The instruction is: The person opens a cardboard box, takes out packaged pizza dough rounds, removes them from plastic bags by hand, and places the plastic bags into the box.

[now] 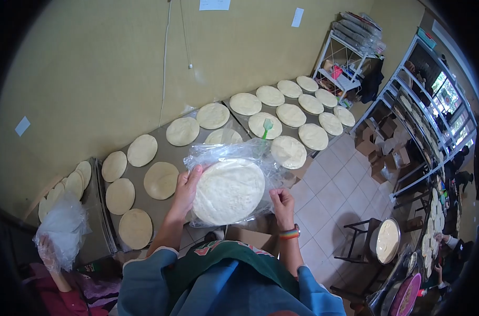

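Note:
Between my two hands is a pale round pizza base (230,190) inside a clear plastic bag (218,152). My left hand (187,188) grips the bag and base at the left edge, thumb on top. With fingers pinched together, my right hand (282,204) holds the bag's loose plastic at the right side. Just beyond the bag, more round bases lie on the table, one partly covered by the plastic. A green spatula or brush (267,126) rests on a base (258,125) behind it.
Rows of bases cover the long table (155,138) along the wall. At left, another person's gloved hand (47,250) holds a plastic bag (66,226) near stacked bases (75,183). To the right are a large bowl (385,241) on a stool, cardboard boxes (384,158) and metal shelving (408,63).

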`<action>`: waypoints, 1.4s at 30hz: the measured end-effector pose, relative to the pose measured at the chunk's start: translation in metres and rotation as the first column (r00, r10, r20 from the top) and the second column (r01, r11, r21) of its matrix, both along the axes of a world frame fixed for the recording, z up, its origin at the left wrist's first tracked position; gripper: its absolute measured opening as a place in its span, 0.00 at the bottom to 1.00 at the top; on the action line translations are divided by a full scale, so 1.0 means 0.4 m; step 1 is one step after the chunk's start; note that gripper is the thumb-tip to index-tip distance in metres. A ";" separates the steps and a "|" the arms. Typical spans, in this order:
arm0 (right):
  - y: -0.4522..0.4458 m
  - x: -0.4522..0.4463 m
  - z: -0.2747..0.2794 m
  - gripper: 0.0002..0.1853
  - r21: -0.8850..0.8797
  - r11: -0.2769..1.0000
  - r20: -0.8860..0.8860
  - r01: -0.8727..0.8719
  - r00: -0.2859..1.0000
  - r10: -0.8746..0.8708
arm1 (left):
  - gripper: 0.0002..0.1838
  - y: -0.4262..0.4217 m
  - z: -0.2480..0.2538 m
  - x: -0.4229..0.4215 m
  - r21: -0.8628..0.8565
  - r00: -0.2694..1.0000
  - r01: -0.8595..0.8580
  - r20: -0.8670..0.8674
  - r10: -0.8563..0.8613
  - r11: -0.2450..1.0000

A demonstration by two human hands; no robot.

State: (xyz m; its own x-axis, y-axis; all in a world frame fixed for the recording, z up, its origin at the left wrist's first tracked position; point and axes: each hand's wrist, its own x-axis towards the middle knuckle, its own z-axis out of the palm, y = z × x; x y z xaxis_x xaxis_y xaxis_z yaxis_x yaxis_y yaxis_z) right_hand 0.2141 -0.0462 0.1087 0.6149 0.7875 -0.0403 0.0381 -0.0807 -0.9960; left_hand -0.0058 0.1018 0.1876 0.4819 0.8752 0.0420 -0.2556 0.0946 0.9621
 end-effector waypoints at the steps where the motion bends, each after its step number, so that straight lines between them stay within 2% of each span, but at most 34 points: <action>1: 0.004 0.007 0.000 0.10 0.005 1.000 0.001 -0.006 1.000 0.006 | 0.18 0.001 0.003 -0.007 0.005 1.000 -0.006 0.001 0.006 1.000; 2: 0.003 0.013 -0.001 0.11 0.223 0.970 -0.196 -0.102 0.969 0.147 | 0.19 0.002 0.003 -0.017 -0.021 0.999 -0.041 0.021 0.042 0.999; 3: -0.005 0.014 0.014 0.12 0.440 0.886 -0.352 -0.143 0.881 0.317 | 0.19 -0.002 0.005 -0.024 -0.049 0.996 -0.076 0.039 0.078 0.996; 4: -0.012 0.013 0.049 0.12 0.437 0.887 -0.355 -0.147 0.878 0.320 | 0.19 -0.004 0.012 -0.029 -0.053 0.996 -0.081 0.037 0.083 0.995; 6: -0.020 0.018 0.112 0.13 0.519 0.757 -0.519 -0.397 0.557 0.648 | 0.20 -0.006 0.022 -0.042 -0.062 0.985 -0.140 0.093 0.145 0.988; 8: 0.016 0.030 0.064 0.12 0.463 0.766 -0.568 -0.446 0.514 0.643 | 0.19 0.007 0.008 -0.074 -0.116 0.987 -0.131 0.074 0.140 0.985; 10: 0.045 -0.012 0.052 0.15 0.050 0.932 -0.475 -0.359 0.813 0.338 | 0.19 0.001 -0.009 -0.109 -0.178 0.988 -0.134 0.053 0.146 0.975; 11: 0.056 -0.028 0.037 0.15 0.032 0.927 -0.489 -0.374 0.803 0.341 | 0.19 0.002 -0.014 -0.124 -0.149 0.991 -0.121 0.043 0.129 0.981; 13: 0.076 -0.063 0.011 0.20 0.210 0.809 -0.158 -0.549 0.798 0.582 | 0.17 -0.003 -0.023 -0.147 -0.145 0.991 -0.129 0.020 0.133 0.981; 14: 0.086 -0.079 0.005 0.20 0.202 0.803 -0.173 -0.560 0.787 0.592 | 0.17 -0.006 -0.035 -0.161 -0.159 0.989 -0.146 0.010 0.150 0.976; 16: 0.103 -0.113 0.013 0.22 0.224 0.801 -0.354 -0.556 0.719 0.598 | 0.17 -0.013 -0.054 -0.181 -0.187 0.996 -0.083 -0.049 0.075 0.979; 17: 0.111 -0.127 0.009 0.22 0.217 0.796 -0.363 -0.566 0.710 0.604 | 0.17 -0.029 -0.062 -0.182 -0.116 0.994 -0.083 -0.075 0.075 0.990; 18: 0.117 -0.139 0.006 0.21 0.178 0.771 -0.386 -0.612 0.677 0.626 | 0.17 -0.034 -0.072 -0.198 -0.130 0.993 -0.098 -0.079 0.088 0.987; 20: 0.124 -0.153 -0.012 0.20 0.135 0.732 -0.419 -0.667 0.631 0.653 | 0.17 -0.034 -0.091 -0.246 -0.075 0.935 -0.220 -0.300 0.188 0.973; 21: 0.125 -0.148 -0.035 0.20 0.179 0.789 -0.492 -0.587 0.641 0.589 | 0.17 -0.027 -0.088 -0.277 -0.083 0.931 -0.234 -0.306 0.199 0.969; 22: 0.127 -0.139 -0.060 0.20 0.211 0.841 -0.567 -0.499 0.639 0.521 | 0.18 -0.022 -0.076 -0.317 -0.036 0.895 -0.355 -0.303 0.328 0.934; 24: 0.161 -0.113 -0.088 0.19 0.117 0.945 -0.723 -0.304 0.626 0.291 | 0.18 -0.014 -0.054 -0.405 -0.005 0.803 -0.541 -0.301 0.514 0.841; 26: 0.240 -0.112 -0.083 0.18 0.133 0.979 -0.702 -0.153 0.683 0.202 | 0.18 -0.010 -0.031 -0.485 -0.022 0.753 -0.613 -0.318 0.576 0.790; 28: 0.339 -0.123 -0.108 0.17 0.178 0.973 -0.475 -0.149 0.853 0.218 | 0.17 -0.013 -0.016 -0.543 0.006 0.640 -0.725 -0.363 0.677 0.689; 30: 0.450 -0.138 -0.153 0.18 0.125 0.961 -0.172 -0.248 0.948 0.267 | 0.16 -0.016 -0.018 -0.579 0.030 0.657 -0.707 -0.344 0.671 0.707; 31: 0.504 -0.161 -0.174 0.18 0.120 0.961 0.061 -0.248 0.968 0.243 | 0.15 -0.016 -0.018 -0.590 0.063 0.679 -0.681 -0.317 0.662 0.730; 32: 0.549 -0.188 -0.191 0.19 0.115 0.962 0.290 -0.248 0.935 0.206 | 0.15 -0.015 -0.017 -0.596 0.060 0.677 -0.681 -0.329 0.659 0.730; 33: 0.588 -0.212 -0.198 0.19 0.146 0.950 0.581 -0.278 0.801 0.145 | 0.13 -0.012 -0.017 -0.599 0.093 0.676 -0.661 -0.357 0.644 0.745; 34: 0.601 -0.230 -0.200 0.20 0.161 0.935 0.809 -0.315 0.585 0.058 | 0.13 -0.012 -0.016 -0.601 0.125 0.677 -0.635 -0.387 0.627 0.762; 35: 0.586 -0.241 -0.204 0.20 0.149 0.941 0.802 -0.305 0.594 0.066 | 0.13 -0.014 -0.009 -0.601 0.118 0.679 -0.626 -0.403 0.614 0.771; 37: 0.533 -0.253 -0.208 0.18 0.050 0.958 0.882 -0.282 0.463 0.091 | 0.16 -0.021 0.005 -0.591 0.255 0.636 -0.579 -0.453 0.625 0.774; 38: 0.489 -0.240 -0.210 0.18 0.025 0.963 0.879 -0.269 0.465 0.107 | 0.16 -0.023 0.001 -0.598 0.236 0.644 -0.568 -0.469 0.604 0.788; 40: 0.358 -0.185 -0.213 0.14 0.012 0.985 0.741 -0.174 0.663 0.108 | 0.19 -0.027 -0.007 -0.617 0.374 0.628 -0.534 -0.426 0.652 0.759; 41: 0.278 -0.157 -0.225 0.11 -0.065 0.995 0.700 -0.076 0.707 0.100 | 0.21 -0.033 0.007 -0.612 0.273 0.619 -0.627 -0.394 0.679 0.730; 42: 0.199 -0.127 -0.249 0.09 -0.149 0.989 0.658 0.021 0.748 0.083 | 0.21 -0.038 0.026 -0.608 0.256 0.632 -0.610 -0.414 0.655 0.750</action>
State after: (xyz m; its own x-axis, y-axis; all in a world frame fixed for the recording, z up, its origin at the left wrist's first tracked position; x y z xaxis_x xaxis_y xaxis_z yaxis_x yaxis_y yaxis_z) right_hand 0.1634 0.0333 0.0091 0.5034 0.8248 0.2575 0.6871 -0.2014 -0.6981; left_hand -0.2491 0.0868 0.1979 -0.2090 0.9760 0.0609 0.2404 -0.0091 0.9706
